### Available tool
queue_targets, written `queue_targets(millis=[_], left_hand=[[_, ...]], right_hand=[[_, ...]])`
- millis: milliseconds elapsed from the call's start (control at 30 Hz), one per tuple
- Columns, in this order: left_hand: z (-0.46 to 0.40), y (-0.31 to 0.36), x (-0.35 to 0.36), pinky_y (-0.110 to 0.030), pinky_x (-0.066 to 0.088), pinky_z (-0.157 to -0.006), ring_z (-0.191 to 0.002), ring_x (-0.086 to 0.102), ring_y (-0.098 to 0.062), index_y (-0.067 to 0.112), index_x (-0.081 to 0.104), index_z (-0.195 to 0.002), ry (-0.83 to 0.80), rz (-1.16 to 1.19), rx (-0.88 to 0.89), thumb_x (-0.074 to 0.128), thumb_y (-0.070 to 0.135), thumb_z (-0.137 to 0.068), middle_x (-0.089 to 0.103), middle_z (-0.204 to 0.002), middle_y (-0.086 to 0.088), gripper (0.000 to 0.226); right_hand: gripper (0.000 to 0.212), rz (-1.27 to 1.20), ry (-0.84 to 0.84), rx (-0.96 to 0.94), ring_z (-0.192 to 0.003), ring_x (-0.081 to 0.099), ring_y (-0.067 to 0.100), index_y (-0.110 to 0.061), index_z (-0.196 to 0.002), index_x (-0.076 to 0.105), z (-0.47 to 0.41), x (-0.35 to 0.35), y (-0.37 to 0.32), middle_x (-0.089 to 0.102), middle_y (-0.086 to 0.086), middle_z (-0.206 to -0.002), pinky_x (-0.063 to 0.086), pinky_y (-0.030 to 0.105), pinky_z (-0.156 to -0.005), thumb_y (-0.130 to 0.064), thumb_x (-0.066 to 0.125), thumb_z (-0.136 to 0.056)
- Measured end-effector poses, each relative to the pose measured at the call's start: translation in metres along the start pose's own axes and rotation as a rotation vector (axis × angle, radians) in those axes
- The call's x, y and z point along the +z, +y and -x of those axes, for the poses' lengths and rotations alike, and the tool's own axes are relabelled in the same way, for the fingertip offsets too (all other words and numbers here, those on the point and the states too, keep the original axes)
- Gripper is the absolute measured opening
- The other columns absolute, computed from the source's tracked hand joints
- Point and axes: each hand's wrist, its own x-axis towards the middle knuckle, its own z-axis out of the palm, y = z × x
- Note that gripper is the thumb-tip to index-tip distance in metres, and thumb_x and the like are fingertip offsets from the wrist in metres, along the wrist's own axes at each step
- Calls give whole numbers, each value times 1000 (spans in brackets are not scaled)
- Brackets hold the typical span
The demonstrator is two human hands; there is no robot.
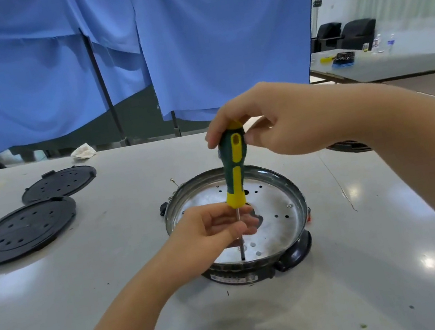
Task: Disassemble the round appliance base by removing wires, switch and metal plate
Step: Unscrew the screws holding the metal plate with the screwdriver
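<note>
Head view, frame centre: right hand grips green-yellow screwdriver; left hand pinches its shaft over round metal-plated appliance base. Plate likely stiff, thin-edged; hold by rim.

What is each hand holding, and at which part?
Right hand grips the screwdriver at the handle's top; left hand pinches its metal shaft below the handle.

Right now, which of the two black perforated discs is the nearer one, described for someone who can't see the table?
Find the grey table, then look left of the round appliance base. Two black perforated discs overlap there; the nearer disc is the lower-left one, looking larger, lying partly over the farther disc.
</note>
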Motion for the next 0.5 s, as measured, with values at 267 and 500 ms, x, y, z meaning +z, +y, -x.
queue_targets(millis=[267, 500], left_hand=[[-4, -5, 3, -22, 58, -68, -72, 75, -20, 15, 75, -72, 229, -37, 51, 84, 7, -69, 76, -75, -4, 12], [-5, -8, 7, -20, 53, -61, -59, 64, -11, 14, 68, -71, 257, -302, 177, 88, 33, -62, 70, -67, -2, 29]], right_hand=[[24, -75, 128, 108, -94, 64, 8, -40, -114, 60, 2, 6, -1, 66, -15, -104, 49, 22, -75, -32, 46, -96], [62, 429, 273, 58, -52, 46, 14, -15, -74, 58, -6, 14, -9, 51, -2, -58, 37, 27, -50, -73, 36, -81]])
